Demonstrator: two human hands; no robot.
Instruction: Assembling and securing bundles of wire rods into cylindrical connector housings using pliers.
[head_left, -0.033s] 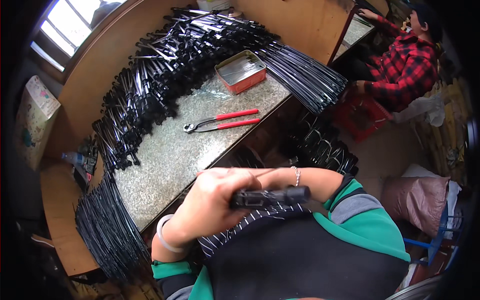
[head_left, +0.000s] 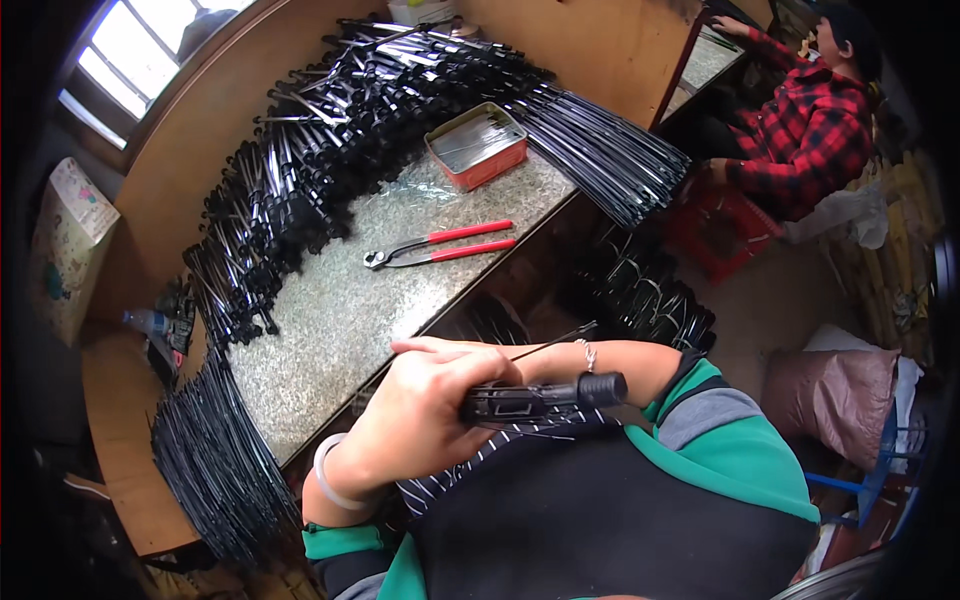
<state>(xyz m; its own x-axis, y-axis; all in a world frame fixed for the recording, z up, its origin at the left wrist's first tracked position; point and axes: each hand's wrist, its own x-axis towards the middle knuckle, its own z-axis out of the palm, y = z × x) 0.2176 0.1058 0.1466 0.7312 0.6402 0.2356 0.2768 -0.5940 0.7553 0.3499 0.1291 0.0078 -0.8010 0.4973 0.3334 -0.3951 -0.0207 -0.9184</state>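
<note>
Your orange tin tray (head_left: 478, 146) holds thin metal pins. Your left hand (head_left: 420, 410) has its fingers clamped around a black ribbed rod (head_left: 545, 396); your right hand's grip is hidden.

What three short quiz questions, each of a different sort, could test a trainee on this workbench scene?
1. True or false: the red-handled pliers lie on the speckled stone benchtop, touched by neither hand.
2. Which hand wraps around the black tube-shaped part? A) left hand B) right hand C) a co-worker's hand
3. Fill in: the orange tray of metal pieces sits beside the heap of black ____ rods.

Key: 1 true; 2 A; 3 metal.
</note>
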